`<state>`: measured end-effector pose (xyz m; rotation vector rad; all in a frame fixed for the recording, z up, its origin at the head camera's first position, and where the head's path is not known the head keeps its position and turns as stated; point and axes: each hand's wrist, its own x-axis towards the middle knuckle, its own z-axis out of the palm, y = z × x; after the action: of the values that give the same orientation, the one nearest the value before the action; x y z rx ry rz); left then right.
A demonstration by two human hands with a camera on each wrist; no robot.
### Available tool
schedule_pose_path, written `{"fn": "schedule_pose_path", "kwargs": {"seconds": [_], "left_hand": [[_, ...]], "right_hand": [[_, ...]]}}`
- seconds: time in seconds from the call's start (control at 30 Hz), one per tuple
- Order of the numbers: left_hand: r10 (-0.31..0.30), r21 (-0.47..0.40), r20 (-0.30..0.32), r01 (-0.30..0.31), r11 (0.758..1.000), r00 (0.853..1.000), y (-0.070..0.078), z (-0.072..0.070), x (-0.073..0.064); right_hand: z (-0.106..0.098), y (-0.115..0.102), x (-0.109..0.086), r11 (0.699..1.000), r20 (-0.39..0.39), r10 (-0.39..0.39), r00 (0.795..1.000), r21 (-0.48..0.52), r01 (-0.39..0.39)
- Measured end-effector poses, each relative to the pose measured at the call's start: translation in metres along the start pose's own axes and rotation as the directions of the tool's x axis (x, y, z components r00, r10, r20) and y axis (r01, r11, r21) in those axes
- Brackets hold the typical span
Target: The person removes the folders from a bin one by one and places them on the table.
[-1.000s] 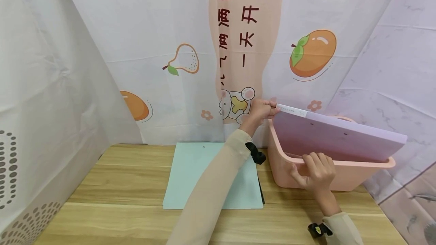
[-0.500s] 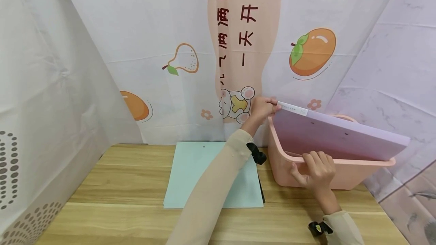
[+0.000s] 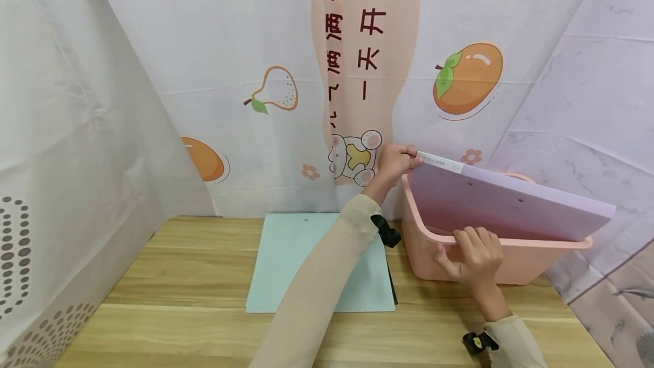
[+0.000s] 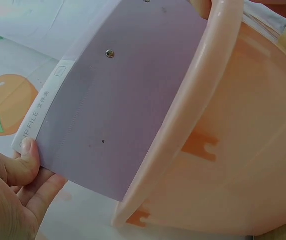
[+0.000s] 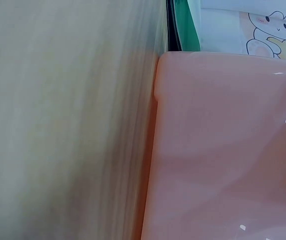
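A purple clip file folder (image 3: 506, 203) leans at a slant in a pink plastic bin (image 3: 536, 263), its white-labelled spine up above the rim. My left hand (image 3: 395, 163) pinches the near-left corner of that spine. In the left wrist view, the thumb of the left hand (image 4: 12, 190) lies on the label and the fingers go behind the folder (image 4: 112, 100). My right hand (image 3: 477, 257) grips the bin's front rim, fingers over the edge and thumb against the outer wall. Only the bin's outer wall (image 5: 223, 140) fills the right wrist view's right side; the right hand is outside it.
Left of the bin, a mint-green folder (image 3: 291, 260) lies flat on the wooden table (image 3: 189, 277), with a dark edge showing under its right side. My left sleeve crosses over it. A printed curtain (image 3: 230, 27) hangs close behind the bin, and a perforated white panel (image 3: 30, 277) stands at left.
The purple folder and my left hand have shifted very slightly to the right. My right hand keeps its grip on the bin rim.
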<state>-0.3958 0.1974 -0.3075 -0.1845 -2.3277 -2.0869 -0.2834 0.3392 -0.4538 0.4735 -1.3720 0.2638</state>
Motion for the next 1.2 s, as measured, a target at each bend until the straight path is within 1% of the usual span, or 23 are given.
{"fn": "schedule_pose_path", "kwargs": {"seconds": [0.13,0.33,0.5,0.6,0.73,0.83,1.0,1.2], "left_hand": [[0.009,-0.011,-0.003,-0.009,1.000,1.000,0.000,-0.002,-0.001],[0.047,-0.030,-0.018,-0.047,0.998,0.999,-0.002,-0.006,-0.004],[0.070,-0.068,-0.033,-0.072,0.995,0.997,-0.002,-0.009,-0.004],[0.084,-0.086,-0.022,-0.086,0.993,0.996,-0.001,-0.011,-0.005],[0.118,-0.083,-0.014,-0.119,0.989,0.993,0.003,-0.015,-0.006],[0.132,-0.084,-0.014,-0.133,0.988,0.991,0.005,-0.017,-0.007],[0.160,-0.129,0.017,-0.156,0.979,0.987,0.010,-0.021,-0.009],[0.198,-0.184,0.051,-0.186,0.965,0.979,0.015,-0.025,-0.011]], "right_hand": [[0.001,0.000,0.000,1.000,-0.002,-0.003,1.000,0.000,0.003],[0.001,-0.003,0.003,1.000,-0.004,-0.009,1.000,0.004,0.009],[0.002,-0.005,0.005,1.000,-0.003,-0.021,1.000,0.014,0.021],[0.002,-0.005,0.006,0.999,-0.004,-0.030,1.000,0.015,0.030],[0.002,-0.005,0.008,0.999,-0.003,-0.036,0.999,0.015,0.036],[0.003,-0.007,0.010,0.999,-0.004,-0.035,0.999,0.017,0.035],[0.003,-0.008,0.012,0.999,-0.010,-0.039,0.999,0.016,0.039],[0.002,-0.004,0.008,0.999,-0.012,-0.042,0.999,0.008,0.042]]}}
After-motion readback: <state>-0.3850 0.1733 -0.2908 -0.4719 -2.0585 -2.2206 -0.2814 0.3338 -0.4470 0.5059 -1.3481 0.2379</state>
